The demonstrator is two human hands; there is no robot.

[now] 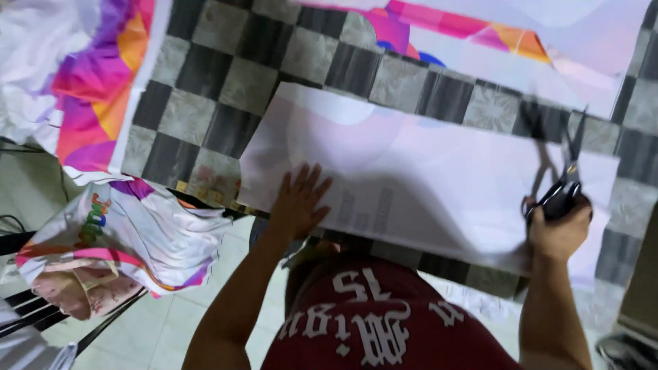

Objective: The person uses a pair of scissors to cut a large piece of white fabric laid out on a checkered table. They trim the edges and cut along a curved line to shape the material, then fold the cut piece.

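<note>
Sheet: a pale printed sheet (439,185) lies flat on the checkered table (226,82), spanning between both hands.
Left hand: the left hand (298,202) rests palm down on the sheet's near left part, fingers spread wide, holding nothing.
Right hand: the right hand (561,229) is closed around the handles of the scissors (565,175) at the sheet's right end.
Scissors: blades parted, pointing away from the person, over the sheet's right edge.
Nearby: more printed fabric (89,82) at far left; a bundle (116,240) hangs below the table edge.
</note>
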